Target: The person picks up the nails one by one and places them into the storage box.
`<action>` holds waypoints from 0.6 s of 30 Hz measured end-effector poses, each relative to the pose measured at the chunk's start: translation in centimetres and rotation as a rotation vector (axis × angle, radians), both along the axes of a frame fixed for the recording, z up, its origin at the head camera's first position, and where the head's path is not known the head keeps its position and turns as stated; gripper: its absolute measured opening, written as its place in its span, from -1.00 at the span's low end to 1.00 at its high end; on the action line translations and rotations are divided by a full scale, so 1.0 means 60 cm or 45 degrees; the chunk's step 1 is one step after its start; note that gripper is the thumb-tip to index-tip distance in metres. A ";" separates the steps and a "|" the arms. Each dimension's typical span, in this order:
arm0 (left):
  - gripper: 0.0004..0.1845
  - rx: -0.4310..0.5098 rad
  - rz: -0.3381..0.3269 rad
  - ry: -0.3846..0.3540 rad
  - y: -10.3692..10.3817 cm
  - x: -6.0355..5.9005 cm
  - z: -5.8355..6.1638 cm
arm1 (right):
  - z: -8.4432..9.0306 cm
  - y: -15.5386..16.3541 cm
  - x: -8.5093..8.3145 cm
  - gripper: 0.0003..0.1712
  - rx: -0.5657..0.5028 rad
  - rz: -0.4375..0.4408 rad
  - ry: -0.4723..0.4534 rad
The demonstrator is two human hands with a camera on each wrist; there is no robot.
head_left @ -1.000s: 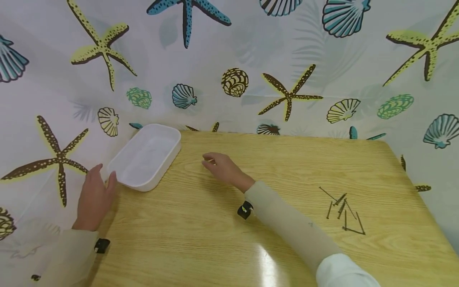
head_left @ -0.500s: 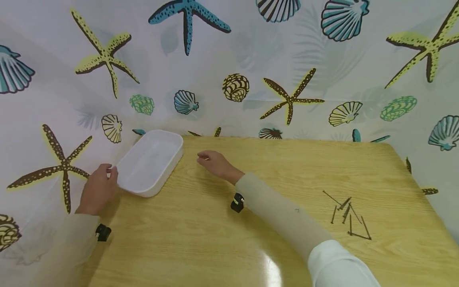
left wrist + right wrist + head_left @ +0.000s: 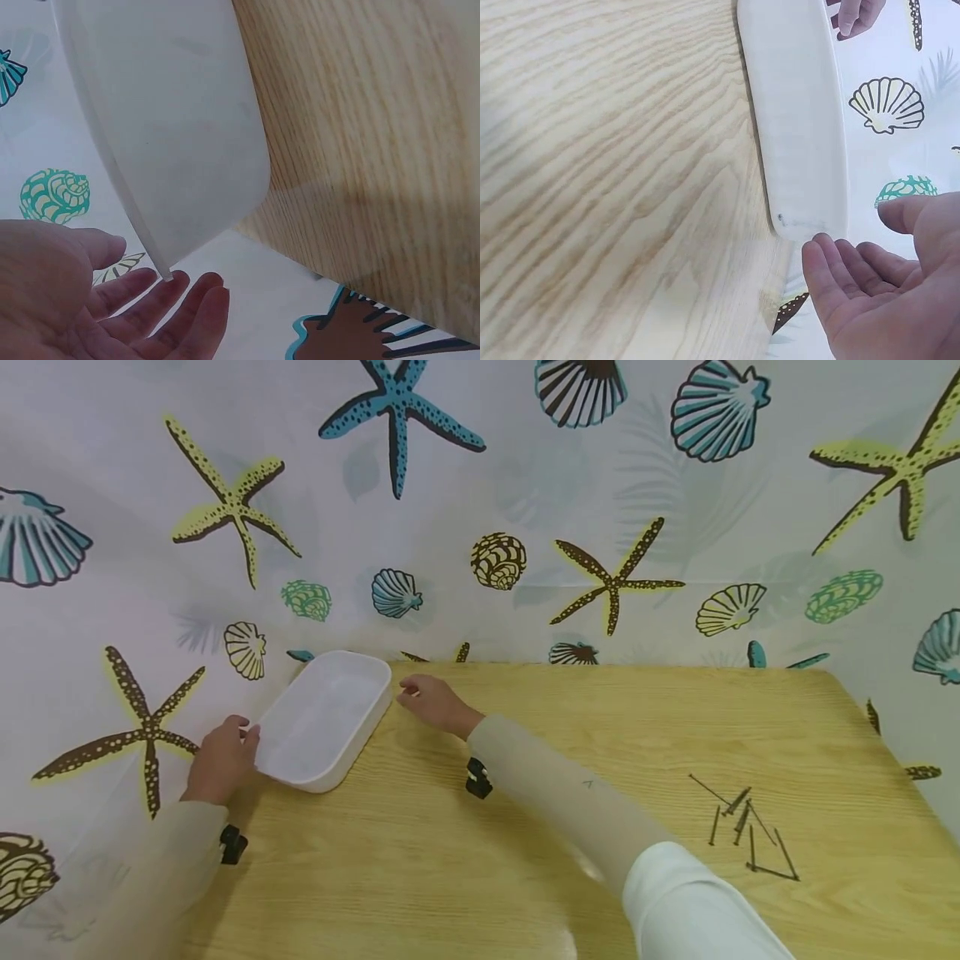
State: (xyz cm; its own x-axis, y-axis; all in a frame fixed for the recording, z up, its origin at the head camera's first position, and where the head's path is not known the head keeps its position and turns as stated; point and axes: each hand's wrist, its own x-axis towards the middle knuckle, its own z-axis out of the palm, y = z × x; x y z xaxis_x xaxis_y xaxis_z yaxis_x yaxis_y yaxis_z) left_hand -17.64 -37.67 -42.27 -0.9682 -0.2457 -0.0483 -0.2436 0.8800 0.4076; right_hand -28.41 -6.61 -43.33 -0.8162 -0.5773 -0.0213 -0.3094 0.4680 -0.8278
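Observation:
A white plastic tray point(image 3: 322, 718) with rounded corners sits at the table's back left, by the patterned cloth. My left hand point(image 3: 223, 762) is at its near left corner. In the left wrist view the left hand's fingers point(image 3: 139, 319) are loosely bent below the rim corner, thumb apart; they seem to touch the rim. My right hand point(image 3: 437, 703) is beside the tray's far right end. The right wrist view has its fingers point(image 3: 840, 274) extended close to the tray's end wall point(image 3: 810, 221); whether they touch cannot be told.
Several dark nails point(image 3: 750, 827) lie loosely scattered on the right of the wooden table point(image 3: 570, 860). A white cloth point(image 3: 465, 460) printed with starfish and shells stands upright along the back and both sides.
My right hand has moved left, up to the tray's far right end. The left hand has come closer to the near left corner, its fingers bending more. The head view has tilted slightly.

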 end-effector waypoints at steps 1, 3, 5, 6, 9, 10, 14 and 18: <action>-0.50 0.004 0.003 0.006 0.002 0.000 0.000 | -0.001 -0.005 -0.003 -0.47 0.002 -0.005 0.012; -0.52 0.003 0.006 0.022 0.005 -0.002 0.000 | -0.002 -0.014 -0.010 -0.45 0.007 -0.016 0.028; -0.53 0.005 0.013 0.020 0.007 -0.004 -0.003 | -0.004 -0.023 -0.016 -0.47 0.016 -0.023 0.041; -0.54 0.001 0.017 0.016 0.008 -0.005 -0.005 | -0.005 -0.027 -0.019 -0.47 0.023 -0.028 0.046; -0.55 -0.007 0.035 0.003 0.009 -0.006 -0.013 | -0.012 -0.037 -0.025 -0.46 0.032 -0.040 0.029; -0.56 -0.007 0.042 -0.001 0.010 -0.006 -0.015 | -0.014 -0.039 -0.026 -0.45 0.040 -0.042 0.022; -0.57 0.020 0.064 0.015 0.014 0.000 -0.015 | -0.023 -0.047 -0.028 -0.41 0.071 -0.051 -0.008; -0.60 0.046 0.054 0.031 0.017 0.002 -0.011 | -0.024 -0.056 -0.027 -0.53 0.030 -0.061 -0.004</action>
